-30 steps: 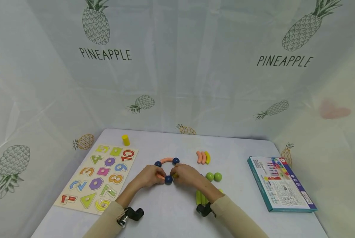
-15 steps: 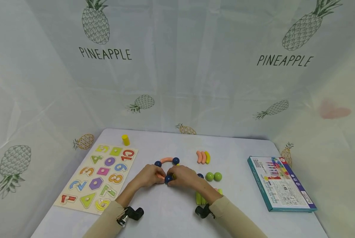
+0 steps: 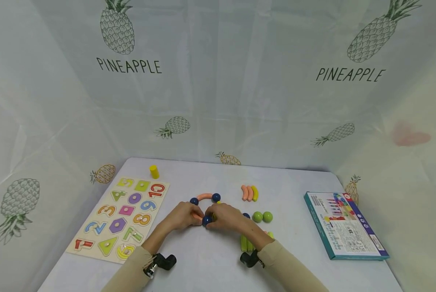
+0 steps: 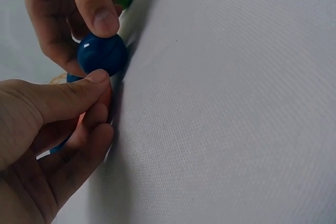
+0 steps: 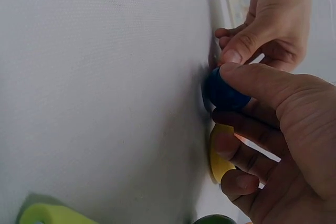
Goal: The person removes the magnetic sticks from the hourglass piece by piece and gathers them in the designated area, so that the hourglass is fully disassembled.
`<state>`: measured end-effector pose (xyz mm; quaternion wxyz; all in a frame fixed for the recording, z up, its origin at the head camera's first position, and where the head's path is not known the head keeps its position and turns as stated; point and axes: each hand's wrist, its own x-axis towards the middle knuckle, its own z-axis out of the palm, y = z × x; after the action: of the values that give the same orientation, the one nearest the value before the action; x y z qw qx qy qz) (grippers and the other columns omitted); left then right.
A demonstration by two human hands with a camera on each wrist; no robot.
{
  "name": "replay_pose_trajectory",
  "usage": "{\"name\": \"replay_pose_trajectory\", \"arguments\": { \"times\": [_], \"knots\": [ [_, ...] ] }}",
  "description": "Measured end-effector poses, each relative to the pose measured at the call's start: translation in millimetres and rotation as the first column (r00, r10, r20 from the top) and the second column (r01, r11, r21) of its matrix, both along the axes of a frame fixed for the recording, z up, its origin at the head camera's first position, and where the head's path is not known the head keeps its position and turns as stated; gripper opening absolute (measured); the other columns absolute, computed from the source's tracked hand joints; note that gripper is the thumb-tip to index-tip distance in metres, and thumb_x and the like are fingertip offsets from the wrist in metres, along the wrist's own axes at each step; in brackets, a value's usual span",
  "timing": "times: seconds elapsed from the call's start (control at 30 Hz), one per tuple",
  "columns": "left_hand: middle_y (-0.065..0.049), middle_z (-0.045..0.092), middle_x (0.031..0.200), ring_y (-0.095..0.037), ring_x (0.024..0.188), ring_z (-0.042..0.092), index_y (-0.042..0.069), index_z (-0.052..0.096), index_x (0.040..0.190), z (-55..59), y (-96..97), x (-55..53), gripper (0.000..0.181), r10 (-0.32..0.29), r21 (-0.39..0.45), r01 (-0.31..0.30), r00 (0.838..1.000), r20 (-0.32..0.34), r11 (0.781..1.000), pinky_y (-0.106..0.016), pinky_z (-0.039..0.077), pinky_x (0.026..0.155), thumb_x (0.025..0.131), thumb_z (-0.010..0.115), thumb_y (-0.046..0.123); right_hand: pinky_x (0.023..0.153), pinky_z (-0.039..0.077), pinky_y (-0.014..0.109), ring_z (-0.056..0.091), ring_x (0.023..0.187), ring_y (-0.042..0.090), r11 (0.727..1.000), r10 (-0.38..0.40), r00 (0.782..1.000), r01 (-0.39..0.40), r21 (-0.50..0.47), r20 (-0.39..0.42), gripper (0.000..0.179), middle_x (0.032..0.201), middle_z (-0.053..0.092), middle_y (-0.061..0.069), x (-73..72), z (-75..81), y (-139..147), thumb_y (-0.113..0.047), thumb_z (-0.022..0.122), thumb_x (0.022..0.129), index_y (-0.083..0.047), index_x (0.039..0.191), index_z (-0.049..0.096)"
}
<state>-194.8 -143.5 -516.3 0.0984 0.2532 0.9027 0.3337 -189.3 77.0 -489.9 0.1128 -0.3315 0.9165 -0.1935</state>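
A dark blue ball [image 3: 207, 220] lies between the two hands at mid-table. My right hand [image 3: 226, 216] pinches it, with the thumb on its surface in the right wrist view. With thumb and fingers my left hand [image 3: 184, 215] grips a curved orange rod [image 4: 108, 96], whose end meets the blue ball [image 4: 102, 55]. Most of this rod is hidden by the fingers. Just behind the hands, another orange rod [image 3: 205, 196] bridges two blue balls [image 3: 194, 201]. A curved yellow rod [image 5: 221, 160] lies by the right hand's lower fingers, partly covered.
Left lies a number-and-shape puzzle board [image 3: 126, 209], with a yellow cylinder [image 3: 154, 172] behind it. Orange and yellow rods [image 3: 250, 193] lie back right. Green balls [image 3: 257, 216] and light green sticks [image 3: 244, 243] lie near the right forearm. A flat box [image 3: 345, 227] lies far right.
My right hand has shifted slightly left and closed its fingers on the blue ball. A blue ball beside the green ones now shows more. The left hand has stayed in place.
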Motion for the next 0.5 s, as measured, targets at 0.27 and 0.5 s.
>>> {"name": "replay_pose_trajectory", "arguments": {
  "times": [0.27, 0.5],
  "knots": [
    [0.013, 0.067, 0.081, -0.008, 0.074, 0.055, 0.02, 0.078, 0.093, 2.2, 0.5, 0.7, 0.009, 0.02, 0.006, -0.02, 1.0, -0.003, 1.0, -0.026, 0.044, 0.066, 0.085, 0.082, 0.02, 0.078, 0.05, 0.022, 0.059, 0.086, 0.003, 0.998, -0.012, 0.998, 0.015, -0.062, 0.054, 0.032, 0.101, 0.067, -0.014, 1.9, 3.5, 7, -0.033, 0.079, 0.088, -0.02, 0.116, 0.072],
    [0.013, 0.068, 0.085, -0.009, 0.078, 0.056, 0.02, 0.078, 0.093, 2.4, 1.8, 2.6, 0.009, 0.047, -0.008, -0.047, 0.999, 0.01, 0.999, -0.028, 0.046, 0.071, 0.085, 0.082, 0.02, 0.071, 0.05, 0.023, 0.059, 0.082, 0.009, 0.984, -0.06, 0.994, 0.075, -0.164, 0.095, 0.031, 0.106, 0.068, -0.01, 0.3, 15.8, 32, -0.031, 0.077, 0.09, -0.018, 0.117, 0.07]
  ]
}}
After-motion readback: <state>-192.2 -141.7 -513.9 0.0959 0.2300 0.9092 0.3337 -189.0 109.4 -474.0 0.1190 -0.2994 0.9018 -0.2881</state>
